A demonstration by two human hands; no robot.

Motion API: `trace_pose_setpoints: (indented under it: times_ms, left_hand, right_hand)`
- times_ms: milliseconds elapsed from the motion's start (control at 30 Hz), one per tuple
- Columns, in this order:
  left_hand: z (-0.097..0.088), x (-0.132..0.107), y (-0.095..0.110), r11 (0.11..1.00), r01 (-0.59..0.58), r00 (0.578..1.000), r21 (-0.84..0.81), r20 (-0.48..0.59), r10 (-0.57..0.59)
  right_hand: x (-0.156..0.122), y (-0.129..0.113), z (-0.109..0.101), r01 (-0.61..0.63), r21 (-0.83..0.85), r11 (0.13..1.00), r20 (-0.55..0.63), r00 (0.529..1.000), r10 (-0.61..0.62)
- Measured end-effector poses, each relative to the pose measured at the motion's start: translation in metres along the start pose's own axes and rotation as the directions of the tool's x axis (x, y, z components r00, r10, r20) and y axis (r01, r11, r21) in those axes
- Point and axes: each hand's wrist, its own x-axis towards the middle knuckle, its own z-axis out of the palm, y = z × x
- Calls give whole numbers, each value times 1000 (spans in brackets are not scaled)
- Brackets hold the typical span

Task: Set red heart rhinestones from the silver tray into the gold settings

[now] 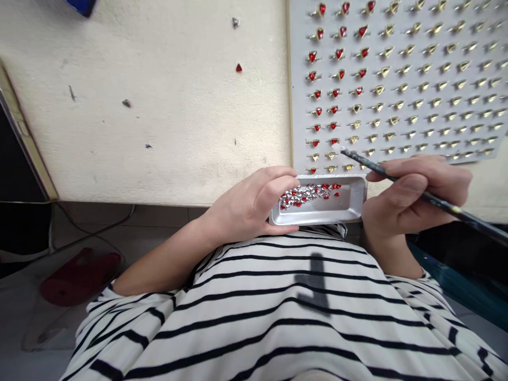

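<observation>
My left hand [257, 203] grips the left end of a small silver tray [331, 216] at the table's edge. Red and silver-looking rhinestones [305, 194] are heaped mostly in the tray's left part. Between the thumb and fingers of my right hand [420, 190] is a slim dark stick [365, 161] with a whitish tip. That tip is at a ring on the grey board [299, 63], close to a red stone [334, 142]. Rows of gold-coloured rings stand in the board. Most in the left columns carry red stones, while those farther right [436, 101] show bare gold settings.
A loose red stone [238, 67] and a small grey piece [235, 22] lie on the pale table [178, 106], left of the board. Dark specks are scattered farther left. A blue object [81, 6] is at the top edge, and a cable [95, 233] hangs below the table.
</observation>
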Motion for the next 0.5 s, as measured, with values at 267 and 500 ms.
trace_pose_setpoints:
  times_ms: [267,500]
  left_hand:
    - [0,1,-1,1000,-21,1000,1,-11,21]
    - [1,1,0,1000,-23,1000,4,-13,23]
  right_hand:
    - [0,2,4,-12,25,1000,-82,997,14]
    - [0,5,-1,136,200,970,-58,990,-127]
